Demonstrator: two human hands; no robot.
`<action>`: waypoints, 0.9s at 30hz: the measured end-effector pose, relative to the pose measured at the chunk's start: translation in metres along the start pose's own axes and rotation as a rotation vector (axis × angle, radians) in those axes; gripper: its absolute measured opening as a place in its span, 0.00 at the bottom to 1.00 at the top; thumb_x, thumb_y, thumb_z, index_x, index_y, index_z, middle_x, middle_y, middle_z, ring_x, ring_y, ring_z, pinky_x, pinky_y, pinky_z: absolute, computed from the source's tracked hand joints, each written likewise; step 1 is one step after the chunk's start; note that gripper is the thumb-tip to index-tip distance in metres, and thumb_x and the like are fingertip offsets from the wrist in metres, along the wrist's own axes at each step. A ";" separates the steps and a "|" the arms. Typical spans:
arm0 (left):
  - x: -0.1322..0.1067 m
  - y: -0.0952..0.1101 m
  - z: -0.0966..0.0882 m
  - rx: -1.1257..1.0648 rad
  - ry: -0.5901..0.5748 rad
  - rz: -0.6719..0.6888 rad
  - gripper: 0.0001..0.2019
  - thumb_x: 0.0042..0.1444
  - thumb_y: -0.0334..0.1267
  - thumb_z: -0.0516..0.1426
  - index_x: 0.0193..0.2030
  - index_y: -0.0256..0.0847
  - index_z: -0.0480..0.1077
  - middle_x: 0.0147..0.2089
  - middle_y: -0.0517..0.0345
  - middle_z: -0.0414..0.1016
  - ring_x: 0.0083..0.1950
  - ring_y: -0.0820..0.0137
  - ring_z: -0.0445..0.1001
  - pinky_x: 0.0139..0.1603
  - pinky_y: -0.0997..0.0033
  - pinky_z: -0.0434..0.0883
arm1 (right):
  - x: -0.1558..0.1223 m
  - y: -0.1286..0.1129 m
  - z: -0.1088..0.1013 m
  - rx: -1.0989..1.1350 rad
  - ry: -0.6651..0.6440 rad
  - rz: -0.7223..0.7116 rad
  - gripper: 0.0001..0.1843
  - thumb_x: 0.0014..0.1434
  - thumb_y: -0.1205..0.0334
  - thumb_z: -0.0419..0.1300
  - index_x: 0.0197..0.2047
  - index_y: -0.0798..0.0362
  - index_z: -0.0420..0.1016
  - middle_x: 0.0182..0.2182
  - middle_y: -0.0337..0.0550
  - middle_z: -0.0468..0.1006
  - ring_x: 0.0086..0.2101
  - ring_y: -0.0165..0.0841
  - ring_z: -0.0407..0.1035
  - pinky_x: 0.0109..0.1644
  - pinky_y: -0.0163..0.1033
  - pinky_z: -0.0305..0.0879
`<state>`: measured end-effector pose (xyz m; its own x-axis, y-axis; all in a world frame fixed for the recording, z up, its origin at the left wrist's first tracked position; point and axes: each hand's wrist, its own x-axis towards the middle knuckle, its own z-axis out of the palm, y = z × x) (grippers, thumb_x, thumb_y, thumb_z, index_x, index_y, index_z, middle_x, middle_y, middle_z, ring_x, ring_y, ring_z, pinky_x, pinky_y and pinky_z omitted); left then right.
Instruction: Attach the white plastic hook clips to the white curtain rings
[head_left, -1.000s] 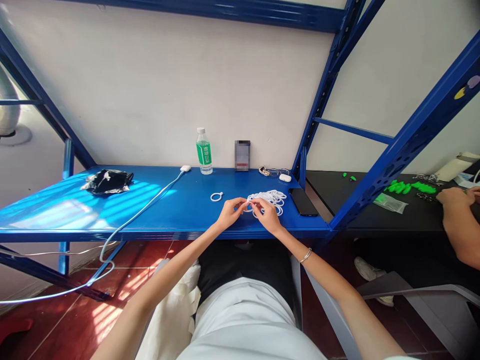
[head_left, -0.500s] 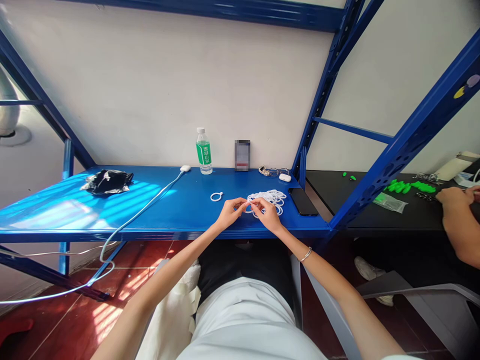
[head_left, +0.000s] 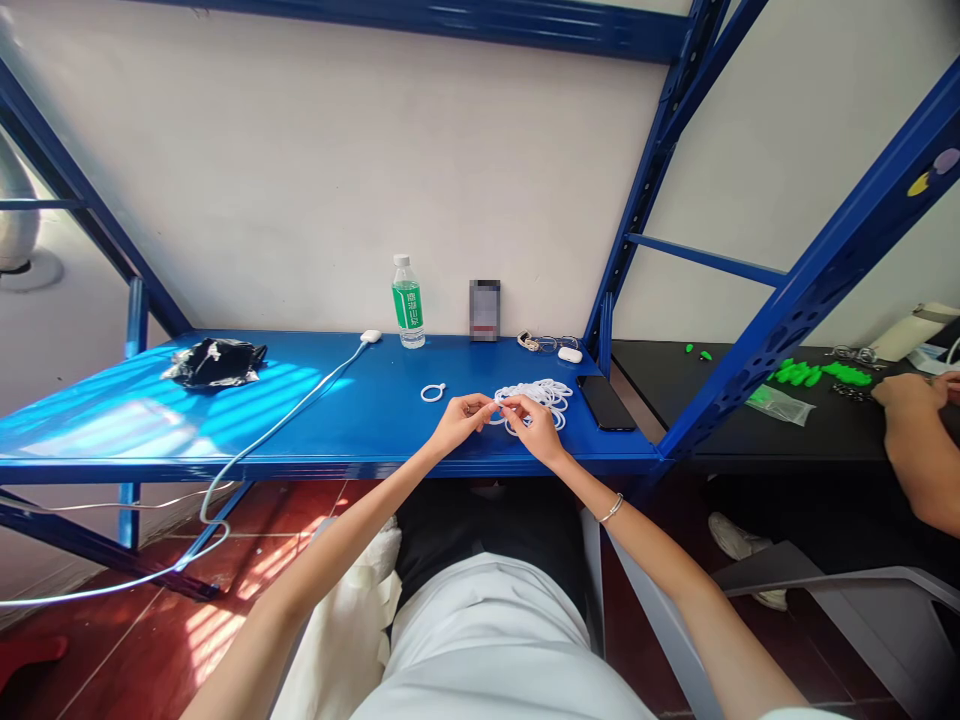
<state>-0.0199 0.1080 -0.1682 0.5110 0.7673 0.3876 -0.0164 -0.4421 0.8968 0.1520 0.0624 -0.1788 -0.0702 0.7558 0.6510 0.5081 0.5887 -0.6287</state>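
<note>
My left hand (head_left: 463, 420) and my right hand (head_left: 531, 423) meet fingertip to fingertip above the front of the blue table. Both are closed in a pinch on a white cord loop, mostly hidden by the fingers. Just behind and beside my right hand lies a pile of white cord loops (head_left: 553, 395), partly covered by that hand. One separate white ring (head_left: 433, 394) with a small knob at its upper right rests on the table, beyond my left hand.
A black phone (head_left: 604, 403) lies right of the pile, near a white earphone case (head_left: 570, 355) and glasses (head_left: 546, 343). A bottle (head_left: 409, 308) and another phone (head_left: 484, 312) stand by the wall. Left are a charging cable (head_left: 300, 400) and black bag (head_left: 215, 364). A co-worker's arm (head_left: 919, 450) is right.
</note>
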 end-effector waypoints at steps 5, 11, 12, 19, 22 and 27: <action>0.000 0.002 -0.002 0.037 0.011 -0.004 0.21 0.55 0.55 0.56 0.36 0.34 0.73 0.23 0.58 0.70 0.22 0.76 0.65 0.23 0.77 0.64 | 0.000 0.001 0.000 -0.023 0.006 -0.030 0.11 0.63 0.56 0.54 0.43 0.51 0.74 0.36 0.44 0.79 0.28 0.33 0.72 0.31 0.39 0.71; 0.005 0.007 -0.017 0.329 0.014 0.088 0.21 0.57 0.54 0.54 0.36 0.36 0.75 0.26 0.54 0.75 0.24 0.72 0.69 0.25 0.75 0.65 | 0.001 -0.001 -0.001 -0.059 -0.003 -0.037 0.11 0.63 0.60 0.52 0.43 0.51 0.74 0.37 0.44 0.78 0.29 0.33 0.72 0.32 0.39 0.71; 0.006 0.009 -0.023 0.435 0.012 0.122 0.20 0.58 0.54 0.53 0.36 0.37 0.75 0.28 0.54 0.76 0.25 0.71 0.69 0.26 0.74 0.64 | 0.001 -0.002 -0.001 -0.060 -0.004 -0.042 0.11 0.63 0.60 0.52 0.43 0.51 0.74 0.36 0.44 0.78 0.29 0.33 0.72 0.32 0.39 0.71; 0.013 0.010 -0.070 1.070 0.034 0.052 0.14 0.58 0.44 0.54 0.32 0.39 0.77 0.37 0.46 0.78 0.35 0.61 0.74 0.28 0.71 0.60 | 0.001 -0.004 -0.002 -0.042 -0.022 -0.043 0.11 0.64 0.60 0.51 0.42 0.51 0.74 0.36 0.44 0.78 0.31 0.34 0.72 0.33 0.39 0.71; 0.013 0.005 -0.082 1.224 0.070 -0.044 0.12 0.58 0.40 0.55 0.33 0.38 0.77 0.38 0.45 0.77 0.36 0.58 0.75 0.27 0.71 0.58 | 0.001 -0.004 -0.002 -0.035 -0.022 -0.051 0.11 0.64 0.61 0.51 0.42 0.51 0.74 0.36 0.44 0.78 0.32 0.35 0.72 0.33 0.39 0.71; 0.013 -0.005 -0.090 1.307 0.059 -0.161 0.10 0.57 0.38 0.55 0.34 0.37 0.77 0.38 0.43 0.77 0.37 0.58 0.75 0.27 0.72 0.58 | 0.001 -0.004 -0.002 -0.036 -0.025 -0.059 0.10 0.64 0.62 0.51 0.42 0.51 0.74 0.36 0.44 0.77 0.32 0.34 0.72 0.32 0.39 0.70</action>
<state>-0.0904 0.1618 -0.1487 0.3908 0.8573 0.3351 0.8948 -0.4392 0.0800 0.1520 0.0605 -0.1750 -0.1223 0.7274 0.6752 0.5333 0.6219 -0.5734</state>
